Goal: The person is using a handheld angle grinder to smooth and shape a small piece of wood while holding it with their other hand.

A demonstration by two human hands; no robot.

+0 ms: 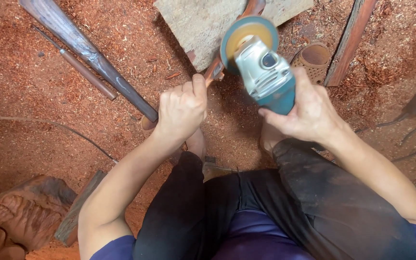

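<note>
Near the middle, the left hand (181,110) is wrapped tight around a thin wooden stick (214,70) that points to 1 o'clock. At 3 o'clock from it, the right hand (309,111) grips a blue-green grinder (266,72), its round disc (247,39) touching the stick over red sawdust (34,139).

Wooden piece (215,67) partly behind grinder (266,77)

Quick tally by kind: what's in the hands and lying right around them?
Angle grinder, in right hand: 1
Wooden stick, in left hand: 1
Dark wooden poles: 2
Wood slab: 1
Plank: 1
Total: 6
</note>
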